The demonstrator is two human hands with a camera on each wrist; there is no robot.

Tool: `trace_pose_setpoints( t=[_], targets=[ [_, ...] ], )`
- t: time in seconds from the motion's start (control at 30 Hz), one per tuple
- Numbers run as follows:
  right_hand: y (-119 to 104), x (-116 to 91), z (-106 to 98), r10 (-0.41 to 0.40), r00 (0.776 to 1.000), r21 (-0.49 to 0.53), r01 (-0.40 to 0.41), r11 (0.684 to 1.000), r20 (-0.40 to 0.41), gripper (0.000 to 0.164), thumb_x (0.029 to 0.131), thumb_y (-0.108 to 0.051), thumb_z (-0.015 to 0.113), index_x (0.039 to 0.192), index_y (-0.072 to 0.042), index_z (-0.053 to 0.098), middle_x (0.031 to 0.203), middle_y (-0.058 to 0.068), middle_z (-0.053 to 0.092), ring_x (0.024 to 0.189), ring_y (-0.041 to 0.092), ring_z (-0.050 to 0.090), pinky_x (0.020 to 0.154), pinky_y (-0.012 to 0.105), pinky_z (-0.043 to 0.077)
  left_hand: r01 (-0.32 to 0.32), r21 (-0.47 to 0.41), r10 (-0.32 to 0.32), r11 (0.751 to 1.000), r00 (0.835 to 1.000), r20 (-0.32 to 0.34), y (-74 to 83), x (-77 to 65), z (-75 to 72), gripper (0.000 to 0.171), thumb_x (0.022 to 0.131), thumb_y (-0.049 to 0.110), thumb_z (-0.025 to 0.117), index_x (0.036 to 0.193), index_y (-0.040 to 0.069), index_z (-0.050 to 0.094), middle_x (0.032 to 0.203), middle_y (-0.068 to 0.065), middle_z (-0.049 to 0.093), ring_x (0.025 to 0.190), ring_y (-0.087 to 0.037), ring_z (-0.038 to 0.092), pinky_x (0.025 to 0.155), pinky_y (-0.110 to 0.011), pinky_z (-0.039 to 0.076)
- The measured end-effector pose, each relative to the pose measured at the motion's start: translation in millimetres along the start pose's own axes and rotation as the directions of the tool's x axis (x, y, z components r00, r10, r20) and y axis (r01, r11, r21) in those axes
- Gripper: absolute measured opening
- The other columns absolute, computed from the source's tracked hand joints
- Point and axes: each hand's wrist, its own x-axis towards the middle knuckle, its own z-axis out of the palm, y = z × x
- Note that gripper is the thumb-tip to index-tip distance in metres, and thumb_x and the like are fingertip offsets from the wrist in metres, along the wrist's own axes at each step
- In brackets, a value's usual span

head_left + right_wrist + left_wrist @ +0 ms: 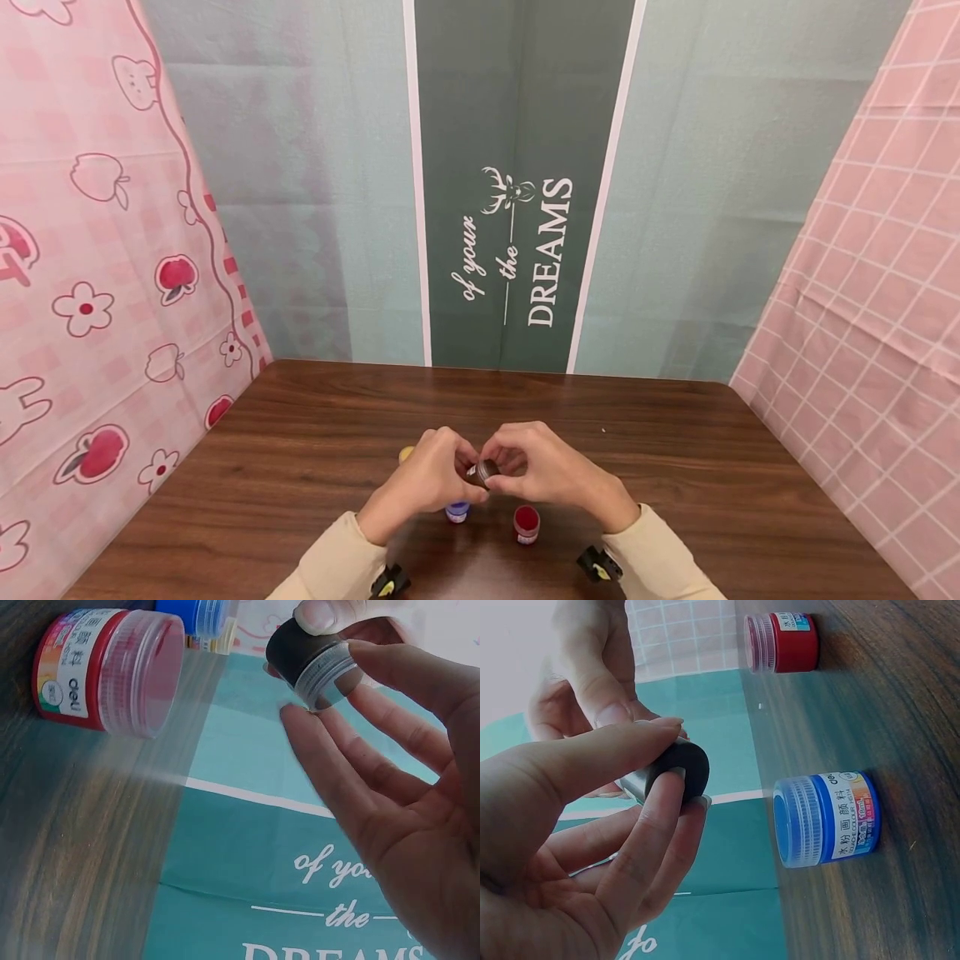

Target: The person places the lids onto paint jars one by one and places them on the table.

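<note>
Above the table, both hands hold one small dark paint jar with a clear ribbed lid, tilted sideways. My left hand grips its dark body between thumb and fingers. From the other side, my right hand has its thumb and fingertips at the clear lid. Below them stands a blue paint jar, partly hidden by the left hand in the head view. A red paint jar stands below the right hand. Most of a yellow jar is hidden behind the left hand.
The brown wooden table runs back to a green and teal cloth with white lettering. Pink patterned cloths hang at the left and right. A tiny white speck lies on the table.
</note>
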Motion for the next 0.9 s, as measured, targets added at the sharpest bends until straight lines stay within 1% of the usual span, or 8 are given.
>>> trace_pose_setpoints(
  t=[0.13,0.23,0.33,0.37,0.5,0.63,0.73,0.9],
  targets=[
    [2.6,0.0,-1.4,-0.088,0.996,-0.046,0.088,0.995,-0.003,0.024,0.084,-0.004,0.082,0.106,-0.01,0.072,0.102,0.002,0.07,0.091,0.007,0.071,0.079,0.027,0.063,0.007,0.001,-0.007,1.0,1.0,0.006,-1.0,0.2,-0.6,0.019,0.071,0.01,0.092,0.083,0.006,0.079,0.074,-0.002,0.077,0.063,0.0,0.064,0.056,-0.019,0.053],
    [4.1,0.5,-2.3,-0.156,0.988,-0.071,0.156,0.985,-0.004,0.028,0.081,-0.001,0.083,0.104,-0.011,0.071,0.107,0.001,0.069,0.099,0.009,0.068,0.084,0.029,0.062,0.009,0.005,-0.009,1.0,1.0,0.01,-1.7,0.6,-0.9,0.019,0.071,0.01,0.092,0.084,0.007,0.079,0.075,-0.001,0.078,0.063,-0.001,0.065,0.057,-0.019,0.054],
    [5.2,0.7,-2.0,-0.193,0.981,-0.084,0.193,0.978,0.002,0.029,0.079,0.001,0.083,0.102,-0.012,0.07,0.109,0.0,0.067,0.102,0.008,0.066,0.088,0.029,0.061,0.009,0.006,-0.009,1.0,1.0,0.012,-2.0,1.0,-1.0,0.019,0.071,0.011,0.093,0.084,0.007,0.079,0.076,-0.001,0.078,0.064,-0.002,0.066,0.057,-0.019,0.054],
    [5.4,0.7,-1.7,-0.196,0.981,-0.087,0.196,0.977,0.004,0.029,0.079,0.001,0.083,0.102,-0.013,0.071,0.11,0.0,0.067,0.102,0.008,0.066,0.088,0.029,0.061,0.008,0.007,-0.008,1.0,1.0,0.012,-2.0,1.2,-1.0,0.019,0.071,0.011,0.093,0.084,0.008,0.079,0.076,-0.001,0.078,0.065,-0.003,0.066,0.058,-0.019,0.054],
    [5.8,1.2,-0.8,-0.217,0.976,-0.108,0.215,0.971,0.002,0.028,0.078,0.002,0.083,0.099,-0.013,0.072,0.11,0.002,0.068,0.097,0.009,0.066,0.082,0.03,0.061,0.009,0.001,-0.009,1.0,1.0,0.018,-1.3,1.4,-1.4,0.019,0.071,0.012,0.093,0.084,0.009,0.08,0.078,-0.002,0.079,0.067,-0.005,0.068,0.059,-0.019,0.054],
    [5.9,1.2,-0.6,-0.226,0.974,-0.088,0.226,0.97,0.011,0.024,0.08,0.003,0.082,0.098,-0.012,0.073,0.108,0.003,0.07,0.094,0.011,0.068,0.081,0.027,0.061,0.019,-0.003,-0.019,1.0,1.0,0.023,-0.5,1.3,-1.8,0.02,0.071,0.013,0.093,0.085,0.009,0.08,0.079,-0.002,0.079,0.068,-0.005,0.068,0.06,-0.02,0.055],
    [5.1,1.2,-0.8,-0.208,0.978,-0.062,0.208,0.976,0.018,0.023,0.082,0.003,0.08,0.099,-0.01,0.074,0.107,0.003,0.07,0.095,0.011,0.069,0.082,0.024,0.061,0.026,-0.002,-0.026,1.0,0.999,0.026,-0.3,1.3,-1.9,0.02,0.071,0.014,0.093,0.085,0.009,0.08,0.08,-0.002,0.079,0.068,-0.005,0.068,0.06,-0.02,0.055],
    [3.2,1.0,-0.5,-0.153,0.988,-0.026,0.153,0.988,0.012,0.022,0.083,0.002,0.08,0.099,-0.01,0.073,0.104,0.001,0.069,0.094,0.007,0.068,0.08,0.023,0.061,0.026,-0.015,-0.026,1.0,0.999,0.025,0.0,0.9,-1.9,0.021,0.07,0.013,0.093,0.086,0.008,0.08,0.079,-0.002,0.079,0.068,-0.006,0.069,0.059,-0.019,0.055]
  ],
)
